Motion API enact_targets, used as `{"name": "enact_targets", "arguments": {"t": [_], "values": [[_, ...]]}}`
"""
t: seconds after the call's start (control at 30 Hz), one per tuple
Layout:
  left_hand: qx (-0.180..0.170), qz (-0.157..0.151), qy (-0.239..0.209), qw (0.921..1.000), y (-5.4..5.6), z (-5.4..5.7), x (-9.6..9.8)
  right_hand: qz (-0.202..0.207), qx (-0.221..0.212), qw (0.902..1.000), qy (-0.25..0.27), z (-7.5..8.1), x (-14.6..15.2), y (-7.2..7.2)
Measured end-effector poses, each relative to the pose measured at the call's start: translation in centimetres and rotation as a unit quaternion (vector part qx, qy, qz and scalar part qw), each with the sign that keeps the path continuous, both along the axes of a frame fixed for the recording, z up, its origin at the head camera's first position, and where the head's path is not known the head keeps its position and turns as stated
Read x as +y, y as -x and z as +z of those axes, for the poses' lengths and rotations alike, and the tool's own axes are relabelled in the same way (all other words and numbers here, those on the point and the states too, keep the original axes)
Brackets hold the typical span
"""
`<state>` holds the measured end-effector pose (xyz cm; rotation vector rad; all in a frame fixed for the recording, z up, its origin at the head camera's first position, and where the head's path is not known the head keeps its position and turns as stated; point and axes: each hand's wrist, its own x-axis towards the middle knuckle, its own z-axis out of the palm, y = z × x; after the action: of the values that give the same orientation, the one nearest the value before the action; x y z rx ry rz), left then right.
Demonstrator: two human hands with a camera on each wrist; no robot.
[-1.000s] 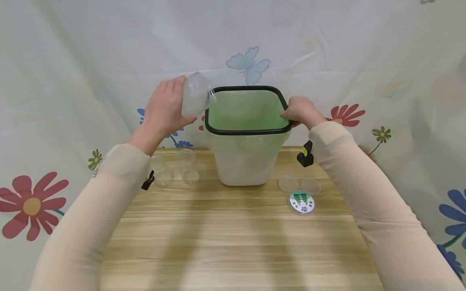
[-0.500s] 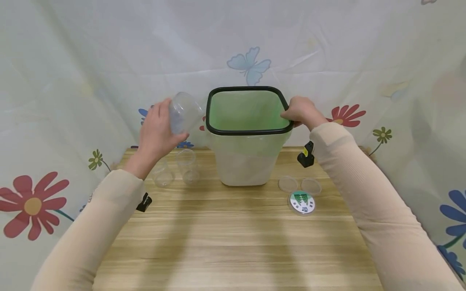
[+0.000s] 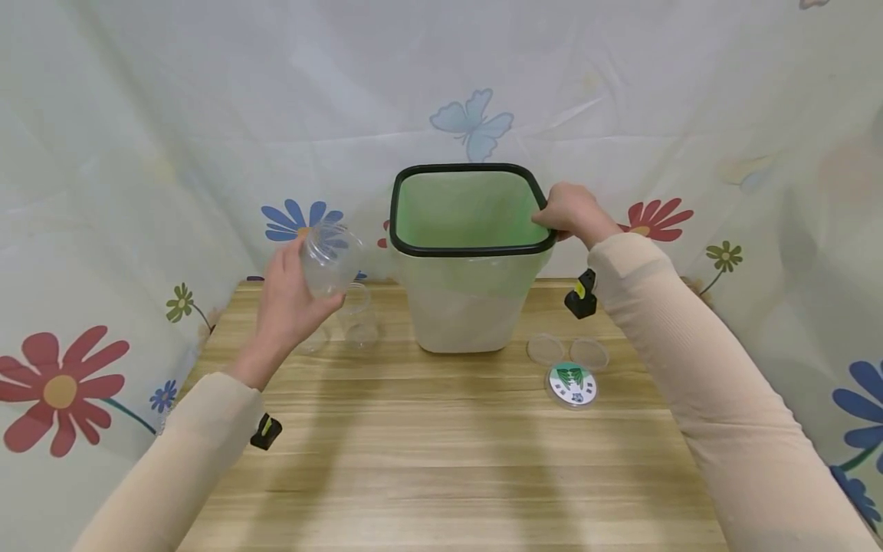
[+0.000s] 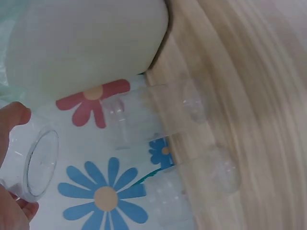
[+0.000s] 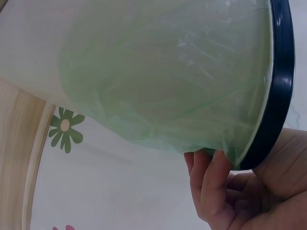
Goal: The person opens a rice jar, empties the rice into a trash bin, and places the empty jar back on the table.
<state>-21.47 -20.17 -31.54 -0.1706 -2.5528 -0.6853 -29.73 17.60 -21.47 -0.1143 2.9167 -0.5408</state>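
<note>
My left hand holds a clear plastic jar, tilted, in the air left of the bin. Thumb and fingers wrap its sides, and one round end shows in the left wrist view. At the back stands a white bin with a black rim and a green bag lining it. My right hand grips the rim at its right side; the right wrist view shows fingers under the bag's overhanging edge. Two more clear jars stand near the left hand, one upright beside the bin, the other partly hidden behind the hand.
Right of the bin, two clear round lids lie on the wooden table, with a third lid bearing a green and white label in front. A flower-printed curtain hangs close behind the bin and along both sides.
My left hand has moved left and down from the bin's rim with the jar, ending above the standing jars. The right hand keeps its place on the rim.
</note>
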Motion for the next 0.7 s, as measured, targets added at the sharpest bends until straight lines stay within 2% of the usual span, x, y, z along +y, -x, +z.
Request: {"name": "enact_targets", "arguments": {"t": [0.3, 0.53, 0.7], "values": [[0.0, 0.016, -0.062, 0.998, -1.7, -4.0, -0.7, 0.006, 0.003, 0.9999, -0.009, 0.1, 0.1, 0.1], [-0.035, 0.042, -0.124, 0.9908, -3.0, -6.7, -1.0, 0.001, 0.003, 1.0, -0.001, 0.1, 0.2, 0.2], [-0.061, 0.058, -0.147, 0.9856, -3.8, -8.5, -1.2, -0.001, -0.002, 1.0, 0.002, 0.2, 0.3, 0.1]]}}
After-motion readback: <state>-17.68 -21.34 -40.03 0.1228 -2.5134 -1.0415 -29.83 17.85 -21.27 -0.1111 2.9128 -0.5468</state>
